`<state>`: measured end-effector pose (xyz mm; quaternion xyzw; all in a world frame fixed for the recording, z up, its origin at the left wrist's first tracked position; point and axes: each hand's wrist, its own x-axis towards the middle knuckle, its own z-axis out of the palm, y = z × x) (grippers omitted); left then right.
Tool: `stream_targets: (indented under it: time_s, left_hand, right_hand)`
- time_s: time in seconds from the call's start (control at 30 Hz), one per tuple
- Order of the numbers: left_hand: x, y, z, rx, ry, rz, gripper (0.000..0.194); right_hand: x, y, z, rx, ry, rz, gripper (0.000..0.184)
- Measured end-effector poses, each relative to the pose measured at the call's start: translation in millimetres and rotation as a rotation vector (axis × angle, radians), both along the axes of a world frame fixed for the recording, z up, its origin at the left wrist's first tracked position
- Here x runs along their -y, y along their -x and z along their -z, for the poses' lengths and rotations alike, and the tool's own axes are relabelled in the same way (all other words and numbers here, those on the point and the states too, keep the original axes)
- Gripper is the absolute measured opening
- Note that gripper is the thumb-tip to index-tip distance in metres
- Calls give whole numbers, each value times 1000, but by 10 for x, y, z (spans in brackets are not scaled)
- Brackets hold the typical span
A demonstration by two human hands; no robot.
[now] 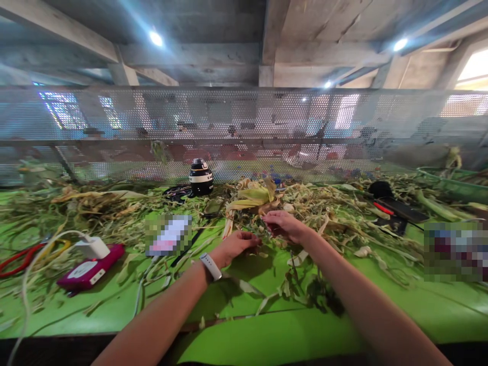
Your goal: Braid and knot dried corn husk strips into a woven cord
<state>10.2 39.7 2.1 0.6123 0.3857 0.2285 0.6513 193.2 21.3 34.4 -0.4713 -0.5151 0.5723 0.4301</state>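
My left hand [240, 243], with a pale band [210, 267] on its wrist, hovers low over the green table surface [244, 277]. Its thumb and fingers come together, but whatever may be between them is too small to name. Slightly higher and to the right, my right hand [285, 225] is also pinched closed, and I cannot make out what it holds. Just beyond both hands lies a yellow-green bundle of leaves [253, 195] that looks like corn husk. Dry leaf strips [324, 206] are heaped around it. Darker leaf scraps [292, 284] lie below my right hand.
A black-and-white bottle [201, 178] stands behind the heap. To the left are a phone [170, 235], a magenta power strip [89, 269] with a white charger [93, 247], and red-handled scissors [21, 260]. A perforated metal screen [244, 119] crosses the back. A green basket [453, 183] sits right.
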Motion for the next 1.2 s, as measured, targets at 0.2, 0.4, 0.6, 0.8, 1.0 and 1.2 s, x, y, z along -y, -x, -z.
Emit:
stream_targets:
  time_s: [0.2, 0.4, 0.6, 0.8, 1.0, 1.2]
  left_hand:
    - [16, 20, -19, -56, -46, 123, 26]
    - [53, 54, -100, -132, -77, 224, 29]
    - [49, 48, -100, -149, -80, 182, 32]
    - [93, 18, -132, -180, -70, 163, 25]
    - [109, 34, -193, -183, -81, 249, 19]
    - [61, 42, -136, -117, -22, 235, 24]
  right_hand:
    - [11, 4, 6, -23, -8, -77, 36]
    - [32, 131, 12, -38, -36, -134, 36]
    - [88, 109, -58, -131, -109, -177, 27]
    - [55, 103, -20, -153, -138, -157, 25]
    - [12, 159, 64, -76, -100, -114, 29]
    - [-7, 198, 128, 6, -103, -87, 28]
